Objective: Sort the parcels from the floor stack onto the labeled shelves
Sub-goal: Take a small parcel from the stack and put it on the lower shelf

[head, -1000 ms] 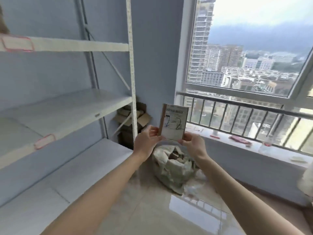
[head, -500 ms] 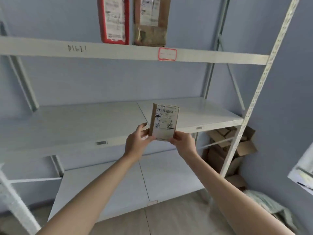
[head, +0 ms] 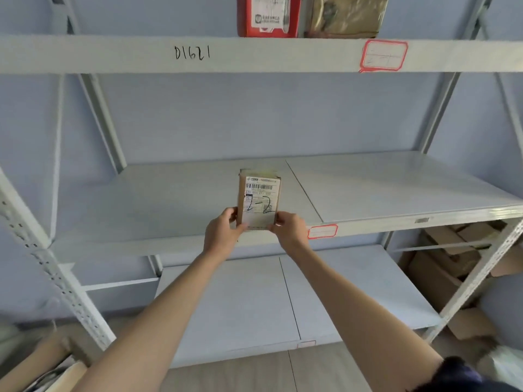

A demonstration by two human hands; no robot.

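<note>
- A small cardboard parcel [head: 259, 203], handwritten "2-2" on its label, stands upright between both hands over the front of the middle shelf [head: 396, 188].
- The left hand [head: 222, 234] pinches its lower left edge at 9 o'clock; the right hand [head: 290, 232] pinches the lower right edge at 3 o'clock, fingers curled round it.
- A red-bordered tag [head: 322, 231] sits on the shelf lip just beside the right hand.
- Since half a second ago, the parcel has moved closer to the shelf.
- At 12 o'clock, a red parcel [head: 268, 15] and a brown parcel [head: 346, 15] stand on the top shelf [head: 113, 53].
</note>
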